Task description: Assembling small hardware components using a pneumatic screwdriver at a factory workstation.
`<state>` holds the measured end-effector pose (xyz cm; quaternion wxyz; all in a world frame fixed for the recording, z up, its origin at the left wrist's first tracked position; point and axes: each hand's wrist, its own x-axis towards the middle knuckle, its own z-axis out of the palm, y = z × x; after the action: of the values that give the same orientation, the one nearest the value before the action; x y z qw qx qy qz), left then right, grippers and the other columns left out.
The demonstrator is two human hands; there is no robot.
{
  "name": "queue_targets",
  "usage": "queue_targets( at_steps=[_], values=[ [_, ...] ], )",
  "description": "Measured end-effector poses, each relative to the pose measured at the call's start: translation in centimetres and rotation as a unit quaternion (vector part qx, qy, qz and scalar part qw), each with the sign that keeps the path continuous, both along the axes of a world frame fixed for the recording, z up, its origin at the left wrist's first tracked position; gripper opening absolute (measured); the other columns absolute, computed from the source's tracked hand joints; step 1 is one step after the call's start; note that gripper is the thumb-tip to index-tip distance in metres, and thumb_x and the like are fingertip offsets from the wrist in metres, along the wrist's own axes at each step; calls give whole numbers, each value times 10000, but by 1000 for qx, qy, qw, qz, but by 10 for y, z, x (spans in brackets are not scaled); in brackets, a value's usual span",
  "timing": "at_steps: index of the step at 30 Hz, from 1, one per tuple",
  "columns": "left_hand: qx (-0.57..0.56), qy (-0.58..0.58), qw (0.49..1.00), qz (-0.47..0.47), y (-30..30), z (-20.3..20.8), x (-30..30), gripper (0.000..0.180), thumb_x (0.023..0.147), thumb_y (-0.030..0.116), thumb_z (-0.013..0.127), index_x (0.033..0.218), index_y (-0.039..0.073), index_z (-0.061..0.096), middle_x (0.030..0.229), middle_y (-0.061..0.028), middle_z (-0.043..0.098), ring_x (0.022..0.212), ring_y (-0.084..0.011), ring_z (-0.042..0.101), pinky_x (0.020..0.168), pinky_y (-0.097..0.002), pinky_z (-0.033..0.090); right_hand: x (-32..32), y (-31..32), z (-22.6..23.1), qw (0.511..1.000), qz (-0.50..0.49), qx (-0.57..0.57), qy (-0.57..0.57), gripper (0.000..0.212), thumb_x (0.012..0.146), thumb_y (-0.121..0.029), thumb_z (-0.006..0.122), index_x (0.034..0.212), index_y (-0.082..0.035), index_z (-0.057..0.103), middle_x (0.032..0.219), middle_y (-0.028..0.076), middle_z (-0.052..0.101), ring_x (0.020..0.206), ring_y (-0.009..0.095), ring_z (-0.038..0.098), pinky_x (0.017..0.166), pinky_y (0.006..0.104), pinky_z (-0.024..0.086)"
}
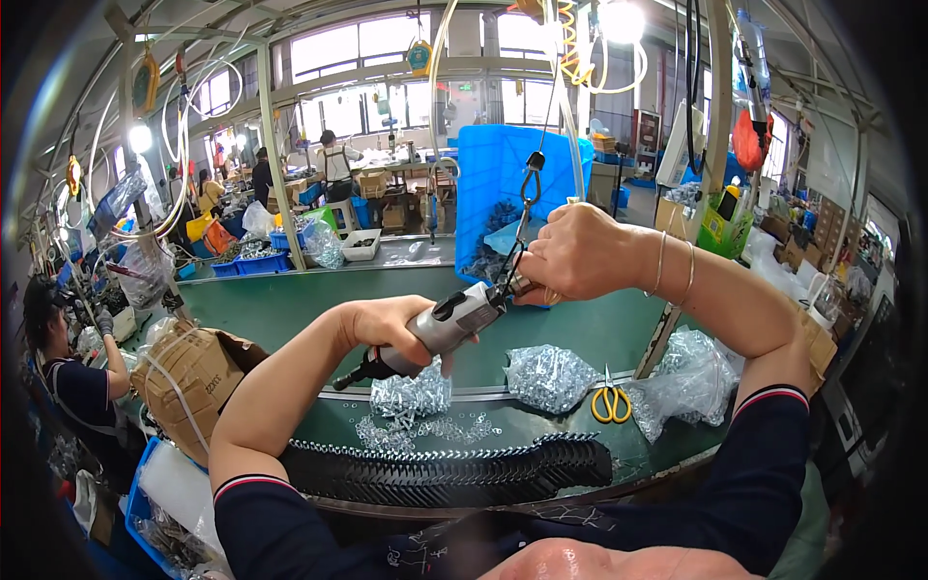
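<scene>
A silver-grey pneumatic screwdriver [466,313] hangs tilted over the bench, its black tip pointing down and left. My left hand [391,324] is wrapped round its body. At the tool's upper end, my right hand [585,253] is closed on the end of the air hose [578,164]; the exact joint is hidden by the fingers. A metal hook [531,180] on a cord runs down to the tool. Below lie bags of screws [549,378], loose washers [425,433] and a long row of black parts [445,474] with screws standing along their edge.
Yellow-handled scissors [611,403] lie right of the screws, beside another clear bag [684,382]. A blue bin [478,159] stands tilted beyond the green belt [290,300]. A cardboard box [188,382] is at my left, near a co-worker [82,372].
</scene>
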<state>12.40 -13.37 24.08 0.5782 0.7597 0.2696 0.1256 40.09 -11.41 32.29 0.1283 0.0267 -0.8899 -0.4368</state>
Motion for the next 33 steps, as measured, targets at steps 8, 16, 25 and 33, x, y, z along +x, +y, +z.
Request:
queue_targets(
  at_steps=[8,16,25,33],
  values=[
    [-56,29,996,-68,-6,-3,5,739,590,78,695,1284,8,450,870,-131,656,763,-166,621,701,-293,482,-3,-16,-2,999,32,17,-12,342,781,-373,639,627,-128,456,518,-33,446,481,129,527,466,272,393],
    [41,-11,999,-10,-11,-31,7,620,627,141,735,1188,17,503,944,-76,630,807,-142,590,733,-288,487,-9,-5,-13,997,47,-24,-50,335,791,-372,637,630,-119,485,510,-41,442,467,121,517,464,263,395],
    [267,-3,933,241,-54,-31,17,529,688,235,743,1100,15,495,905,-94,636,748,-185,613,677,-336,483,-14,-3,-14,998,56,-21,-28,296,777,-352,647,684,-84,560,506,-38,439,460,119,499,450,271,369],
    [517,167,768,338,-78,-18,31,409,752,364,692,926,32,529,708,-162,633,655,-356,621,582,-419,477,-17,-11,-15,997,75,-8,-15,263,757,-301,652,677,-78,539,501,-46,404,449,113,471,427,271,329]
  ],
)
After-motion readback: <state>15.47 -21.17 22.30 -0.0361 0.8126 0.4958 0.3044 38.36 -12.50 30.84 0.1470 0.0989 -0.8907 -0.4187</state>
